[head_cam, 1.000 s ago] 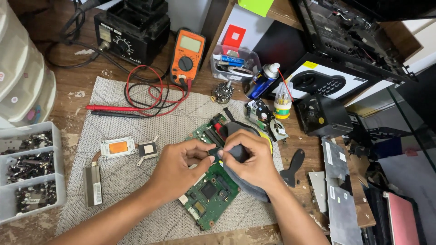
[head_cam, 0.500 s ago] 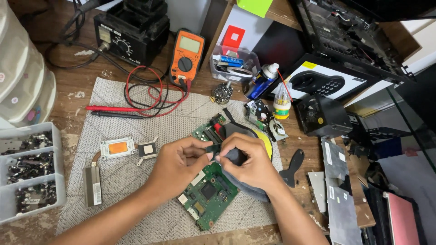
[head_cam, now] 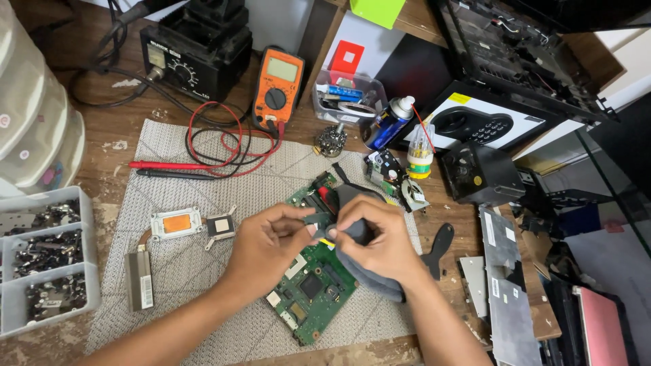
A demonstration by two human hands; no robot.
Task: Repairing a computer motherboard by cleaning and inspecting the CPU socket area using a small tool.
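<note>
Left hand (head_cam: 261, 245) and right hand (head_cam: 371, 237) pinch a small dark flat part (head_cam: 317, 220) over the green circuit board (head_cam: 313, 285), mid-mat (head_cam: 203, 271). Advise steady, light fingertip pressure.

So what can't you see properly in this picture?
- Head view: the small dark part pinched between the left hand and right hand is mostly covered by fingers; its kind is unclear.
- The green board is partly hidden under both hands and the grey cloth.
- The bits in the parts tray are too small to tell apart, and the left edge cuts it off.
- The stacked drawers are cut off too.
</note>
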